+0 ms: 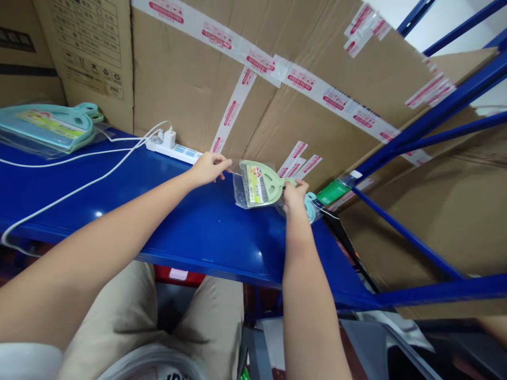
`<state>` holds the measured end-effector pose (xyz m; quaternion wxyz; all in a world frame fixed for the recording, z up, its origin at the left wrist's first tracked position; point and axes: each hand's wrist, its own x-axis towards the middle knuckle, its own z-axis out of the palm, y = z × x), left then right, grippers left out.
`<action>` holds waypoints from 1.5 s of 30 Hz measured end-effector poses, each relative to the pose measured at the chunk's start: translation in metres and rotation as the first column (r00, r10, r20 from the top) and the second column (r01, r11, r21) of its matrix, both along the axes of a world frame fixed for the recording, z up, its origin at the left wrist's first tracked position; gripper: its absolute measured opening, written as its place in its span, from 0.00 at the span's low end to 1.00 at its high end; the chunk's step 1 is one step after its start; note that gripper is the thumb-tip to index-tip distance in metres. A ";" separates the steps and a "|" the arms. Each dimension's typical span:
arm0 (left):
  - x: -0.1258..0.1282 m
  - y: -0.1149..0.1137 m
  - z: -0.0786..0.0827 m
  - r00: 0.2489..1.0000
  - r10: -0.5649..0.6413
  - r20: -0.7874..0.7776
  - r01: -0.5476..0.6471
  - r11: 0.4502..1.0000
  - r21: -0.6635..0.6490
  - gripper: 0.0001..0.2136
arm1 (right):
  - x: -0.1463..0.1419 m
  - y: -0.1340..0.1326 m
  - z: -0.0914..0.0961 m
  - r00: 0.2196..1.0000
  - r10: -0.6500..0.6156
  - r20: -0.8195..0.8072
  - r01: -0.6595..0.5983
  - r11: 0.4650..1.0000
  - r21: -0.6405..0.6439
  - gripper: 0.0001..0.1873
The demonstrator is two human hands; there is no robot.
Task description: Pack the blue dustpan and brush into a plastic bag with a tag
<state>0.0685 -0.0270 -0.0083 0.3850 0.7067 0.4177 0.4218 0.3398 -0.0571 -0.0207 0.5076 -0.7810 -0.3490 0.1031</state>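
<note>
"Hands first, please: how is the left hand (pixel 212 168)?"

"Thumb and fingers are bent close together, at the upper left edge of the clear bag (pixel 239 191). Whether they pinch the film, I cannot tell."

"And where is the green pan (pixel 275 184)?"

"It is inside this bag, just right of the frame's centre, between both hands. Its long axis goes left to right: wide end toward the left hand, handle (pixel 287 182) toward the right hand (pixel 295 195)."

"So which hand is nearer?"

"Surely the right one; its fingers are closed around the handle. Just beside it, further right, is a blue pan (pixel 311 212)."
</note>
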 end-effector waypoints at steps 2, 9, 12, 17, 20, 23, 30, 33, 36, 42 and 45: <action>0.007 -0.003 -0.001 0.998 -0.058 0.037 0.062 0.993 -0.104 0.10 | -0.015 -0.002 0.005 0.977 0.026 -0.211 -0.002 0.993 0.114 0.17; 0.005 0.001 -0.006 0.999 0.022 0.038 -0.011 0.966 -0.257 0.15 | -0.035 -0.005 0.007 0.844 0.255 -0.472 -0.134 0.952 0.275 0.14; 0.002 0.004 -0.006 0.994 0.059 0.087 -0.026 0.941 -0.337 0.17 | -0.040 -0.005 0.006 0.801 0.298 -0.520 -0.166 0.944 0.285 0.14; 0.002 0.007 -0.010 0.996 0.058 0.067 -0.031 0.939 -0.343 0.13 | -0.051 -0.007 0.009 0.760 0.361 -0.540 -0.259 0.931 0.258 0.12; 0.001 0.007 -0.010 0.997 0.037 0.071 -0.011 0.938 -0.347 0.13 | -0.055 -0.012 0.012 0.709 0.436 -0.554 -0.334 0.900 0.281 0.09; 0.000 0.007 -0.007 0.991 0.070 0.112 -0.027 0.937 -0.348 0.18 | -0.055 -0.019 0.013 0.627 0.577 -0.523 -0.490 0.814 0.311 0.10; -0.003 0.005 -0.002 0.990 0.070 0.120 -0.022 0.930 -0.366 0.15 | -0.053 -0.027 0.016 0.589 0.626 -0.511 -0.564 0.771 0.295 0.18; -0.002 0.003 -0.002 0.986 0.076 0.151 -0.011 0.921 -0.389 0.13 | -0.053 -0.027 0.017 0.589 0.621 -0.518 -0.570 0.773 0.278 0.17; 0.000 0.001 -0.002 0.967 0.104 0.231 0.005 0.903 -0.430 0.10 | -0.054 -0.027 0.018 0.590 0.627 -0.509 -0.602 0.761 0.241 0.17; -0.005 0.003 0.001 0.902 0.196 0.385 0.025 0.866 -0.500 0.03 | -0.034 -0.028 0.025 0.649 0.605 -0.460 -0.618 0.773 0.145 0.15; -0.010 0.008 0.003 0.879 0.266 0.397 -0.027 0.857 -0.514 0.02 | -0.005 -0.032 0.028 0.873 0.416 -0.253 -0.432 0.902 -0.008 0.13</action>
